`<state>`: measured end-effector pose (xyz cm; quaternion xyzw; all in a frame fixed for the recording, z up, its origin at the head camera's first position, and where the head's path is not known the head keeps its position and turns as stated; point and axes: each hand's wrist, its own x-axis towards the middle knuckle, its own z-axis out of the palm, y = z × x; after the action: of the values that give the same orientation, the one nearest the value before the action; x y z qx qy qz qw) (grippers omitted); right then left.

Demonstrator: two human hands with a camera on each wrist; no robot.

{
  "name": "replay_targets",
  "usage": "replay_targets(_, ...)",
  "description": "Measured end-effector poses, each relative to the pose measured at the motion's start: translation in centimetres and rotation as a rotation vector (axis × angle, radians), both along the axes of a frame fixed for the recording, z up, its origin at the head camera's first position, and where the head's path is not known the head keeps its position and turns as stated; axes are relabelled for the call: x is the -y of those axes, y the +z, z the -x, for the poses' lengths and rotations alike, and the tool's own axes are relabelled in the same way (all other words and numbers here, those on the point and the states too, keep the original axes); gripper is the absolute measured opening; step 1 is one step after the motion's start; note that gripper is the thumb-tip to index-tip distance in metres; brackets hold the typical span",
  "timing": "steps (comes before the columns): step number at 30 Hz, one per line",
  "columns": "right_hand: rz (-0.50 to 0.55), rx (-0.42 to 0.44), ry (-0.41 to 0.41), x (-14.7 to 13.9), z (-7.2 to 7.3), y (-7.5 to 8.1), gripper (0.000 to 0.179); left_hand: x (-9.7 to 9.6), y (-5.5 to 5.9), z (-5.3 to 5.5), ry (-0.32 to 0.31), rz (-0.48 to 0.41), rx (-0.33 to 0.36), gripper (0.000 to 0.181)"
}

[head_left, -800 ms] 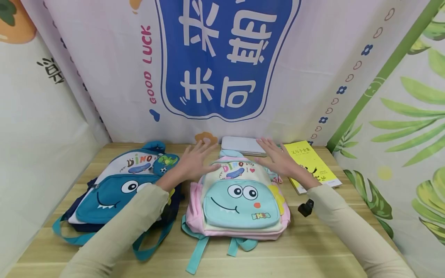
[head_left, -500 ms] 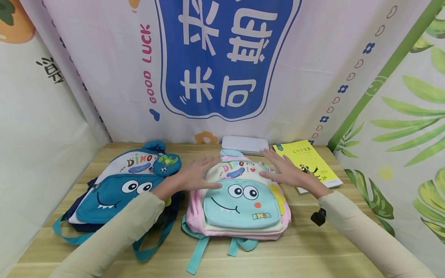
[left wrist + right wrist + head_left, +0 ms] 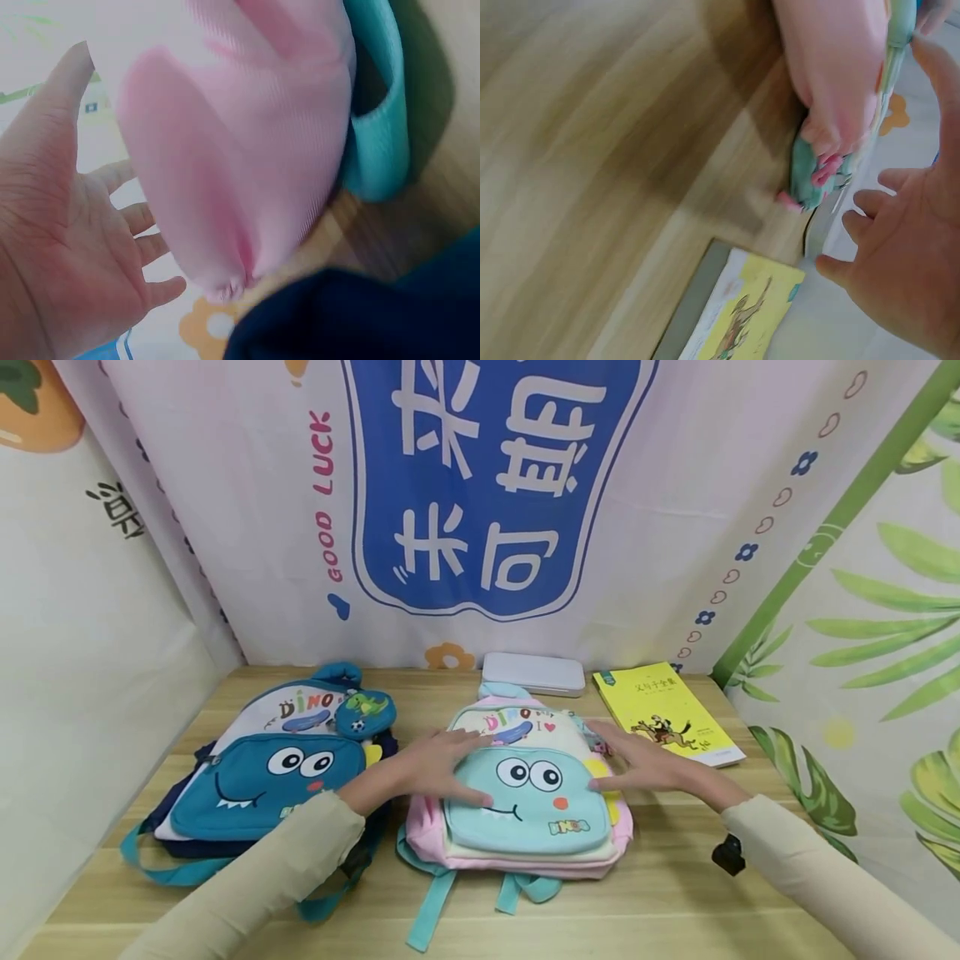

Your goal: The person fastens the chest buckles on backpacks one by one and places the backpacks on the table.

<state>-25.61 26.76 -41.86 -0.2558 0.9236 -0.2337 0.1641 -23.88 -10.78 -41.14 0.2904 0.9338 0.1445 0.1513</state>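
Observation:
A pink, cream and mint dinosaur backpack (image 3: 525, 814) lies face up in the middle of the wooden table. My left hand (image 3: 431, 766) spreads over its left edge, thumb above the printed smile. In the left wrist view that hand (image 3: 75, 232) has its fingers extended beside the pink side pocket (image 3: 232, 150). At the other side, my right hand (image 3: 645, 762) reaches its thumb toward the yellow spikes. The right wrist view shows the right hand's (image 3: 907, 255) fingers extended and holding nothing. Whether either hand touches the fabric, I cannot tell.
A blue dinosaur backpack (image 3: 262, 777) with a round dinosaur pouch (image 3: 365, 713) lies left of the pink one. Behind stands a flat white box-like object (image 3: 532, 673). A yellow book (image 3: 667, 706) lies at the back right. Printed cloth (image 3: 247, 527) walls the table's back and sides.
Both hands have come down and nearer to me, from above the backpack's top to its sides. The right hand has moved rightward, uncovering the white object and more of the book.

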Motion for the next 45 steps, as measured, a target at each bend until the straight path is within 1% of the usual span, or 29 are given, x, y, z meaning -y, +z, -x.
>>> replay_targets(4,-0.003,0.064,0.025,-0.8,-0.1,-0.2,0.115,-0.9,-0.1,-0.2,-0.025,0.018,-0.005,0.098)
replay_targets(7,-0.018,0.070,0.046,-1.3,-0.3,-0.3,0.123,-1.5,-0.3,-0.2,-0.023,0.042,0.000,0.099)
replay_targets(11,-0.022,0.071,0.071,-1.7,-0.6,-0.6,0.133,-2.1,-0.2,-0.3,-0.009,0.049,0.015,0.098)
replay_targets(14,-0.021,0.083,0.096,-1.8,-0.8,-0.7,0.137,-2.5,0.1,-0.5,-0.036,0.041,-0.001,0.094)
replay_targets(18,-0.003,0.111,0.136,-2.0,-1.0,-0.7,0.139,-2.9,0.6,-0.7,-0.094,0.025,-0.033,0.087)
replay_targets(21,0.010,0.124,0.168,-2.3,-1.0,-0.8,0.142,-3.2,0.9,-0.9,-0.118,0.027,-0.046,0.081)
replay_targets(24,0.006,0.112,0.191,-2.5,-1.0,-0.8,0.144,-3.4,1.1,-1.0,-0.128,0.045,-0.048,0.076)
replay_targets(28,-0.011,0.099,0.179,-2.5,-1.3,-0.8,0.144,-3.5,1.0,-1.1,-0.138,0.049,-0.046,0.073)
replay_targets(32,-0.039,0.134,0.132,-2.6,-1.7,-0.8,0.144,-3.6,0.8,-1.2,-0.150,0.038,-0.044,0.070)
replay_targets(36,-0.056,0.147,0.121,-2.6,-1.9,-0.9,0.144,-3.6,0.8,-1.4,-0.168,0.032,-0.047,0.067)
replay_targets(39,-0.030,0.159,0.132,-2.6,-1.9,-0.8,0.143,-3.6,0.8,-1.4,-0.189,0.041,-0.054,0.066)
replay_targets(45,0.019,0.248,0.110,-2.4,-1.9,-0.6,0.140,-3.4,0.4,-1.3,-0.210,0.055,-0.048,0.066)
